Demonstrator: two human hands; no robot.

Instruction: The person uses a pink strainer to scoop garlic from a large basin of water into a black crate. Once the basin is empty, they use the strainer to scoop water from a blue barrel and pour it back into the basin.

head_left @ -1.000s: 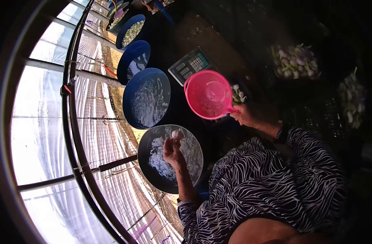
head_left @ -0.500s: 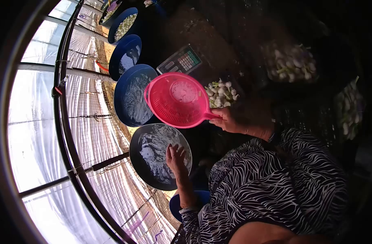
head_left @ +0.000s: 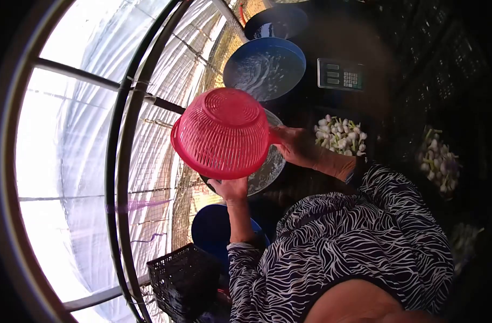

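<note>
A pink colander (head_left: pixel 222 129) is turned over, its ribbed underside and round base facing the camera. My right hand (head_left: pixel 297 148) is closed around its handle on the right side. At the colander's lower rim is my left hand (head_left: pixel 232 188); part of it shows, but its fingers are mostly hidden behind the rim, so its grip cannot be made out. Behind the colander, a round basin of water (head_left: pixel 270 172) is partly covered.
Blue tubs of water (head_left: pixel 265 67) stand beyond the colander. A scale (head_left: pixel 340 74) and piles of white bulbs (head_left: pixel 340 134) (head_left: pixel 440 161) lie to the right. A blue tub (head_left: pixel 211 226) and a black crate (head_left: pixel 184 277) are at lower left, beside mesh sheeting (head_left: pixel 160 134).
The colander has turned over from inside-up to base toward the camera. My left hand has come from over the basin to the colander's rim. The whole view has shifted.
</note>
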